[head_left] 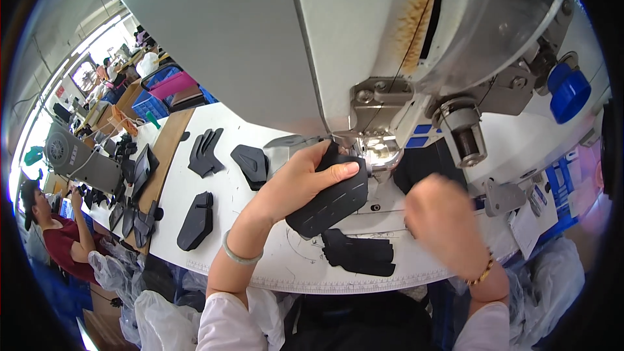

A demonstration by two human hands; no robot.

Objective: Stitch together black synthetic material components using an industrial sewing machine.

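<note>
My left hand (289, 185) is closed on a flat black piece of material (331, 208), thumb on top. The piece has pale dashes on its face and lies beside the presser area (380, 153) of a sewing machine (364, 19). Motion smears my right hand (442, 218), so its fingers cannot be made out. It hovers above the table, right of the held piece and close to another black piece (426, 166). Nearer to me, a black cut piece (359, 252) lies on the white table (273, 266).
On the table's left are a finger-shaped black piece (207, 154), a stacked black piece (250, 166) and an elongated one (196, 221). Clear plastic bags (159, 318) hang below the front edge. A person in a dark red top (65, 244) sits at the far left.
</note>
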